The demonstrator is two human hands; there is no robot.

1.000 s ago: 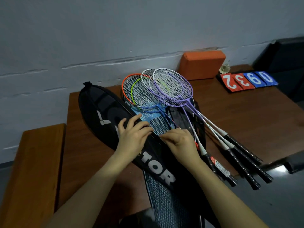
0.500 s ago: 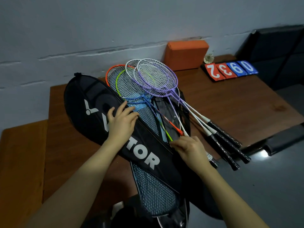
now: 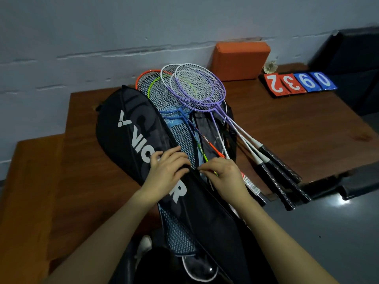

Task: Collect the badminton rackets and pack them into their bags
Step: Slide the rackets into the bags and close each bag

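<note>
Both hands have closed in together along the black bag's (image 3: 131, 128) edge on the table (image 3: 287, 128). Left hand (image 3: 167, 174) lies curled on the bag, hiding lettering; right hand (image 3: 222, 174) pinches something tiny at the edge, too small to identify. Rackets (image 3: 194, 93) lie fanned just right, shafts partly hidden.

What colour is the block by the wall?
Orange. The block shows best in the head view, behind the rackets.
</note>
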